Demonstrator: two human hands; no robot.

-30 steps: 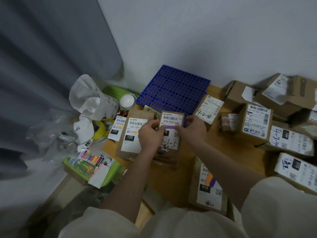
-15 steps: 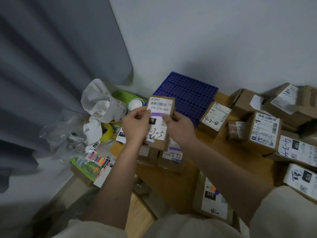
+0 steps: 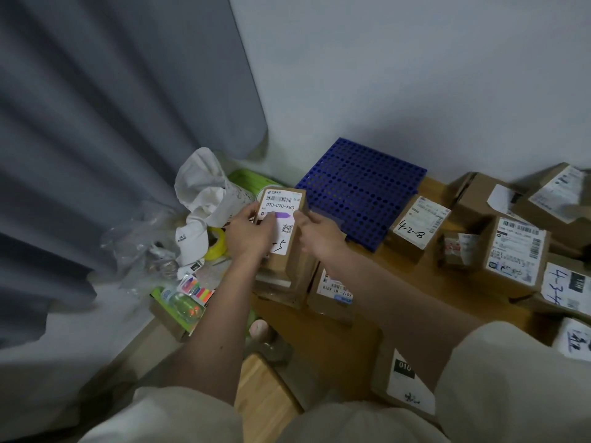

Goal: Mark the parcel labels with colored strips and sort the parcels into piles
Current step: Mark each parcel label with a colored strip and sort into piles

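Where the grey curtain (image 3: 96,148) hangs at the far left, we see crumpled clear plastic (image 3: 140,247) on the floor at its foot, and just right of that a white cloth bag (image 3: 204,199) slumped beside a roll of yellow tape (image 3: 217,247). Below them a pack of colored strips (image 3: 195,288) rests on a green box (image 3: 179,306).

Next comes the left hand (image 3: 251,233), fingers laid flat over the lower left of the white label (image 3: 281,215) on a brown parcel (image 3: 287,251). The label reads 070-070-A80, and a purple strip (image 3: 282,215) is stuck across it just below that number. This parcel sits on top of another carton at the left edge of the wooden bench (image 3: 415,282), forming a small pile. The right hand (image 3: 321,233) touches the parcel's right side with its fingers loosely extended; we cannot tell whether its thumb hooks round the edge.

In front of the pile lies a second parcel with an upside-down label (image 3: 334,290). Behind, a blue perforated plastic panel (image 3: 361,187) lies against the wall. Right of it stands a parcel marked 4-2-8 (image 3: 415,223), then a cluster of cartons, one marked 4-3-4 (image 3: 566,290). Nearest us, between the person's forearms and pale sleeves, a parcel labelled 010 (image 3: 404,378) lies flat.
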